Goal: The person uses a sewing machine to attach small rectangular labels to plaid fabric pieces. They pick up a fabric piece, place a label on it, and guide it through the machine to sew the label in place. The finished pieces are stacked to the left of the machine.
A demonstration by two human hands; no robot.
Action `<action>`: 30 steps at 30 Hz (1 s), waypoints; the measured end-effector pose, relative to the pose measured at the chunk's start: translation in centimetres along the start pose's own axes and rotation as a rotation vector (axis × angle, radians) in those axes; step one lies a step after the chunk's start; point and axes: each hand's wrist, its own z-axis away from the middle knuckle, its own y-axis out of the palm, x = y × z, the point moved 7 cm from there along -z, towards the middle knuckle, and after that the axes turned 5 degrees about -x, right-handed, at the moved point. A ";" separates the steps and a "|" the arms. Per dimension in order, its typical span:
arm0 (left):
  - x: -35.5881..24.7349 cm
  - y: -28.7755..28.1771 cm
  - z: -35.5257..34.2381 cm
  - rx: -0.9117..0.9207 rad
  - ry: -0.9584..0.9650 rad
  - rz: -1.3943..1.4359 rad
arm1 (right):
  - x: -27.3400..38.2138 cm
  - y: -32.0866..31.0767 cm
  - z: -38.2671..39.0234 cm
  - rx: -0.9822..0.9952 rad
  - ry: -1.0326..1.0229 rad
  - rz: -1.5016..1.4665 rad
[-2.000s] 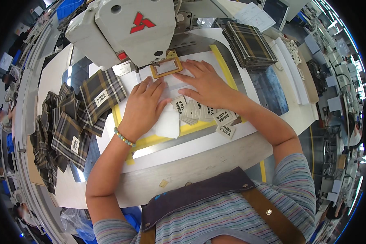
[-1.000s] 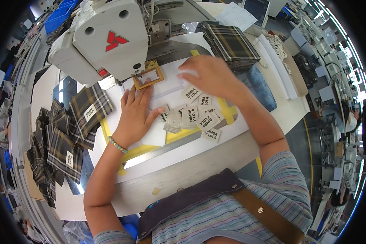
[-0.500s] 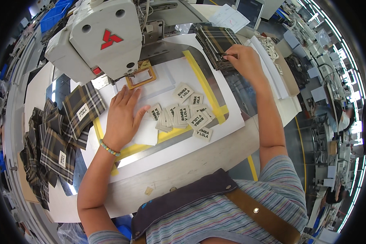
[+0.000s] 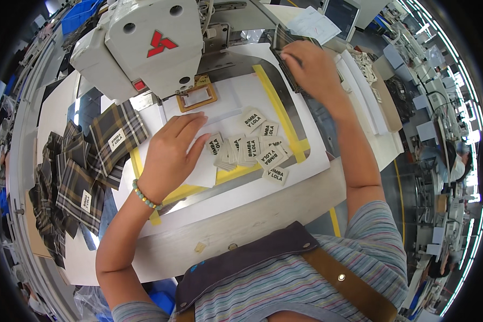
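Note:
My left hand (image 4: pixel 172 150) hovers or rests over the white sheet (image 4: pixel 228 123), fingers stretched and thumb apart, holding nothing. Its thumb is close to a loose pile of pale printed labels (image 4: pixel 248 151). Just beyond the fingertips is a small brass-coloured clamp frame (image 4: pixel 213 96) under the white sewing machine head (image 4: pixel 150 48). At the far right my right hand (image 4: pixel 314 70) pinches a dark plaid fabric piece (image 4: pixel 285 40) at the stack there; the piece is smeared by motion and the fingertips are partly hidden.
Plaid pieces with labels on them (image 4: pixel 115 137) lie heaped at the left. Yellow tape (image 4: pixel 279 110) borders the work plate. White boards (image 4: pixel 359 91) and a box edge stand right of my right arm. A paper (image 4: pixel 314 24) and a screen (image 4: pixel 341 16) are at the back.
My right hand has moved up and slightly left at the stack, and the top plaid piece is tilting up with it. My left hand has shifted slightly nearer to me relative to the clamp frame.

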 end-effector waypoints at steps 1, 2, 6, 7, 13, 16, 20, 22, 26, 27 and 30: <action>-0.1 0.6 -0.2 -0.002 0.025 -0.004 | 1.6 1.4 0.3 0.045 -0.044 -0.016; -0.1 1.2 -0.5 -0.007 0.050 -0.005 | 3.7 2.6 0.8 0.092 -0.091 -0.030; 0.4 4.4 -1.9 -0.009 0.105 -0.007 | 8.3 6.6 3.2 0.237 -0.249 -0.045; 0.8 5.1 -2.4 -0.008 0.087 0.000 | 8.8 7.0 3.7 0.243 -0.254 -0.067; 2.7 8.9 -4.2 0.021 -0.027 -0.010 | 9.7 6.9 4.9 0.243 -0.211 -0.123; 3.1 8.8 -4.2 -0.016 0.033 -0.106 | 8.7 4.9 4.9 0.216 -0.170 -0.115; 3.2 7.2 -2.7 -0.012 0.101 -0.180 | 7.0 3.5 5.8 0.251 -0.200 -0.011; 3.6 6.4 -1.8 -0.017 0.127 -0.194 | 6.6 3.7 6.1 0.223 -0.257 0.019; 4.4 4.6 -0.1 -0.042 0.132 -0.252 | 8.0 4.6 5.4 0.239 -0.251 -0.082; 4.6 4.2 0.3 -0.052 0.135 -0.274 | 8.3 5.0 5.1 0.250 -0.257 -0.091; 5.2 3.1 1.3 -0.004 0.149 -0.360 | 8.9 6.0 4.9 0.281 -0.246 -0.122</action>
